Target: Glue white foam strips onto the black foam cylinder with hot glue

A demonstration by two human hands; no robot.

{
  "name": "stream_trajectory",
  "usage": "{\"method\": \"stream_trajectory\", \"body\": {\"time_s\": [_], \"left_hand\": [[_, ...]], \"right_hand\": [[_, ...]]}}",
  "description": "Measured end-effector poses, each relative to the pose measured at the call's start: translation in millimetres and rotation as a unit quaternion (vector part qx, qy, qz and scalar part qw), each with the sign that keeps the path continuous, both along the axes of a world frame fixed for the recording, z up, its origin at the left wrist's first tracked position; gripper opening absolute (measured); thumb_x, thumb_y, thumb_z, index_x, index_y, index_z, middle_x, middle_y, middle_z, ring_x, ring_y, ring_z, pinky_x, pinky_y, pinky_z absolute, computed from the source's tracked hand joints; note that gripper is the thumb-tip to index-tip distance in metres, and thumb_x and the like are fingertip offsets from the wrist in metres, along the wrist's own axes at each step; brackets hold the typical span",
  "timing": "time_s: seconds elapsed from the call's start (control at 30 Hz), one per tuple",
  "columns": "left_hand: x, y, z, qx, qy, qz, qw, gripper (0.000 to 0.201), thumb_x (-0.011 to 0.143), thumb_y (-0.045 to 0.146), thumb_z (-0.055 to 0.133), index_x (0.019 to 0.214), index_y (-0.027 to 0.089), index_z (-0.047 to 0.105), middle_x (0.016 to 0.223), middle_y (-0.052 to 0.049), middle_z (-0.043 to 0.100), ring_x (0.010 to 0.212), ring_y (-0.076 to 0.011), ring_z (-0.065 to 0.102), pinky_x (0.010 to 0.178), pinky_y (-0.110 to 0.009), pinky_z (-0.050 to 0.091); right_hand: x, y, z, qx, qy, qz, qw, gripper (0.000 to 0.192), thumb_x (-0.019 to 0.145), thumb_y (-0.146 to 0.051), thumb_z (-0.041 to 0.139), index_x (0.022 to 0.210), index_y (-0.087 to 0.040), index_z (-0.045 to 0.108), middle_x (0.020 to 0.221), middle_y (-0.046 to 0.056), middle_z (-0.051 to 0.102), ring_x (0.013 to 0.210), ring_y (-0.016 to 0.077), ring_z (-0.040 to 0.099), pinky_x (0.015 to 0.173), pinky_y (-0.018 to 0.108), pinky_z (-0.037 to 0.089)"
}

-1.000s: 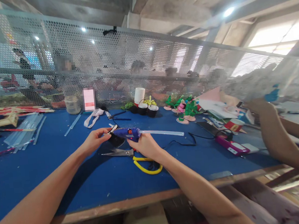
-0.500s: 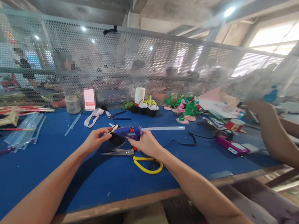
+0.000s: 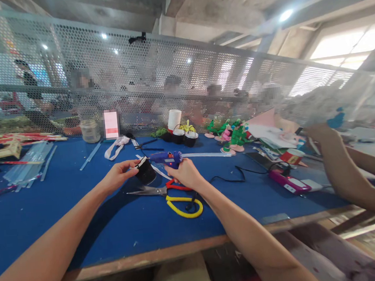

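Lighting and picture quality: bright, mixed daylight and ceiling lamps.

Daylight flooded in through the window (image 3: pixel 346 48) at upper right and blew out to white; a ceiling lamp (image 3: pixel 286 14) glared. Soft shadows lay under both forearms. Wide-angle distortion bent the edges (the right margin was smeared), while the centre stayed sharp.

just below the grip lie scissors (image 3: pixel 175 194) with red and yellow handles on the blue table (image 3: pixel 65 203). beyond it stand small black baskets (image 3: pixel 185 137) and a white roll (image 3: pixel 174 119); far left, glue sticks (image 3: pixel 28 165); right, a pink phone (image 3: pixel 289 183).
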State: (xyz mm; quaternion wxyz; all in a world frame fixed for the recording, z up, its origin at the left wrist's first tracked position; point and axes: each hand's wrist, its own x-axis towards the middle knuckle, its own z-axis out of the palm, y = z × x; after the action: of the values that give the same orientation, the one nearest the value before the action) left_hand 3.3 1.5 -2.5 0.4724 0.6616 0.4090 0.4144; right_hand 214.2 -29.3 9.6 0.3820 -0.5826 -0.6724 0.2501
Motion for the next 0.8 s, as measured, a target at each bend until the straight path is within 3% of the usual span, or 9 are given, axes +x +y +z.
{"method": "stream_trajectory", "body": {"time_s": [0.2, 0.33, 0.43, 0.67, 0.8], "left_hand": [[-2.3, 1.4, -2.3, 0.032, 0.019, -0.011, 0.999, 0.038, 0.054, 0.051, 0.067, 0.059, 0.017, 0.053, 0.117, -0.012, 0.058, 0.11, -0.0282, 0.049, 0.097, -0.039, 0.031], [-3.4, 1.4, -2.6, 0.083, 0.059, -0.012, 0.995, 0.037, 0.059, 0.051, 0.064, 0.066, 0.016, 0.055, 0.116, -0.015, 0.057, 0.112, -0.0286, 0.047, 0.096, -0.041, 0.031], [-3.7, 2.0, -3.2, 0.133, 0.099, -0.002, 0.986, 0.034, 0.063, 0.05, 0.06, 0.069, 0.017, 0.055, 0.115, -0.014, 0.057, 0.112, -0.0279, 0.048, 0.097, -0.042, 0.03], [-0.1, -1.3, -1.5, 0.287, 0.182, 0.017, 0.94, 0.018, 0.072, 0.036, 0.052, 0.068, 0.019, 0.056, 0.113, -0.011, 0.058, 0.116, -0.025, 0.043, 0.1, -0.043, 0.029], [2.6, -5.2, 0.9, 0.341, 0.238, 0.004, 0.91, 0.011, 0.074, 0.027, 0.051, 0.068, 0.021, 0.057, 0.111, -0.007, 0.059, 0.118, -0.0239, 0.041, 0.102, -0.046, 0.025]], "right_hand": [[7.4, 9.3, -4.5, -0.001, 0.093, 0.03, 0.995, 0.02, 0.067, -0.029, 0.053, 0.052, -0.015, 0.054, 0.032, -0.005, 0.045, 0.029, 0.0078, 0.041, 0.036, 0.02, 0.037], [21.5, 24.4, -8.5, 0.014, 0.152, -0.024, 0.988, 0.014, 0.064, -0.029, 0.056, 0.062, -0.015, 0.053, 0.045, -0.004, 0.053, 0.035, 0.0082, 0.046, 0.039, 0.02, 0.038], [36.1, 39.3, -16.1, 0.031, 0.075, -0.095, 0.992, 0.02, 0.065, -0.034, 0.057, 0.06, -0.015, 0.053, 0.052, 0.0, 0.058, 0.047, 0.0122, 0.053, 0.048, 0.023, 0.042], [53.0, 60.0, -33.6, -0.021, -0.043, -0.141, 0.989, 0.04, 0.072, -0.032, 0.055, 0.037, -0.022, 0.039, 0.031, 0.001, 0.042, 0.052, 0.0196, 0.058, 0.058, 0.027, 0.042], [49.2, 55.1, -30.0, -0.017, -0.086, -0.164, 0.983, 0.028, 0.069, -0.026, 0.059, 0.045, -0.019, 0.047, 0.05, 0.009, 0.056, 0.071, 0.0256, 0.061, 0.069, 0.034, 0.043]]}}
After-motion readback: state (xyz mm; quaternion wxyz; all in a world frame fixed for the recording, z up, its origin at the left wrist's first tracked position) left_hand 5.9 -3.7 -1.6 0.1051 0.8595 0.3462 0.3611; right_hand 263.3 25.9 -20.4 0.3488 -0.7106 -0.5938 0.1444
